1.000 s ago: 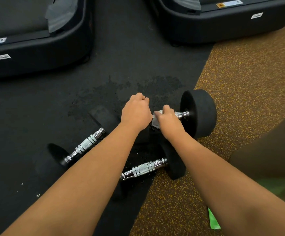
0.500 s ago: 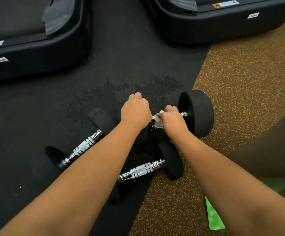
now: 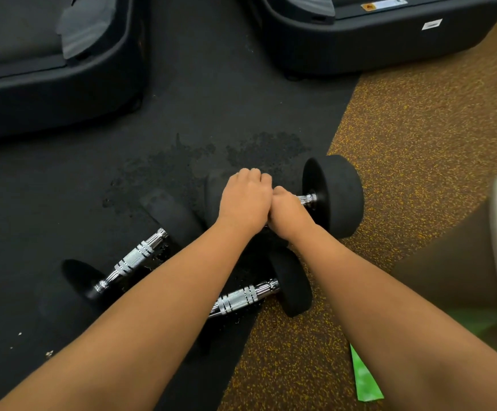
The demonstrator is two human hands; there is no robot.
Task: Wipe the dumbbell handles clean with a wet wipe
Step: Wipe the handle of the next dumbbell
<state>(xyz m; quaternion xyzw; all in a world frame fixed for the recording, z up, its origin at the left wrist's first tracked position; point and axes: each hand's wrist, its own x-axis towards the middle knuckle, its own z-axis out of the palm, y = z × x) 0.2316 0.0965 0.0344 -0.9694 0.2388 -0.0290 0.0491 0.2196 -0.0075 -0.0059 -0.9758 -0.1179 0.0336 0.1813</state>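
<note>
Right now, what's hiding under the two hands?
The far dumbbell's chrome handle: only its short end pokes out beside the right hand. The left hand and right hand cover the rest, so no wet wipe shows.

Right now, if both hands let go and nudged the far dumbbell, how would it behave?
The far dumbbell would probably roll: its black ends look round. It is likely heavy for its size, with thick ends and a metal handle. The left hand and right hand gripping it probably steady it.
</note>
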